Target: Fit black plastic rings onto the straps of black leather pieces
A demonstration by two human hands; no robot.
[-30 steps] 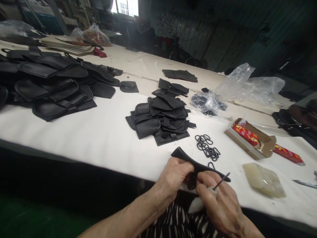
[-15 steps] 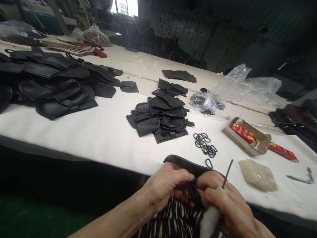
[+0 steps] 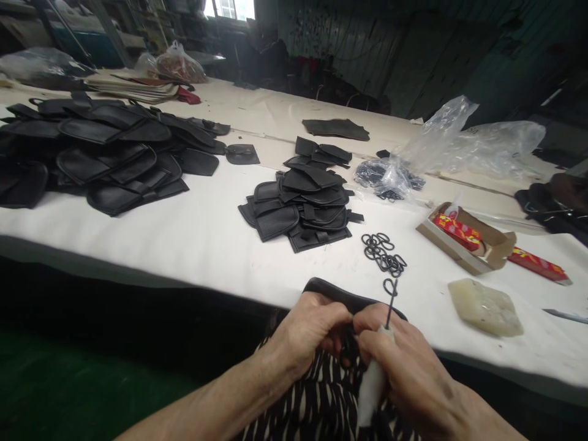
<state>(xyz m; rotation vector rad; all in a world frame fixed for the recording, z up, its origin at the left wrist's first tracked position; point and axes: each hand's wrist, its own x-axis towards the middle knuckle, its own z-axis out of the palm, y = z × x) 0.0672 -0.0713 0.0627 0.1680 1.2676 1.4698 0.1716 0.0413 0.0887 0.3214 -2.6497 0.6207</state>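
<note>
At the table's front edge, over my lap, my left hand point(image 3: 305, 331) is closed on a black leather piece point(image 3: 333, 292) with a curved edge. My right hand point(image 3: 408, 352) pinches the same piece close beside the left fingertips. It also keeps an awl point(image 3: 371, 386) in its grip, the pale handle pointing down and the thin dark shaft sticking up. Between the hands hangs a dark part of the piece point(image 3: 348, 349), its detail hidden by the fingers. A single black D-shaped ring point(image 3: 390, 286) lies just beyond the awl's tip, near a cluster of similar rings point(image 3: 383, 254).
Stacked black leather pieces point(image 3: 298, 211) lie mid-table, and a larger heap point(image 3: 119, 144) is at left. To the right are an open cardboard box point(image 3: 459, 260) with red packets, a yellowish translucent block point(image 3: 486, 307), a metal blade point(image 3: 566, 315) and plastic bags point(image 3: 500, 144).
Both hands have shifted slightly left and up in view, still on the leather piece. The awl's shaft stands more upright. The view has turned a little, moving the table things.
</note>
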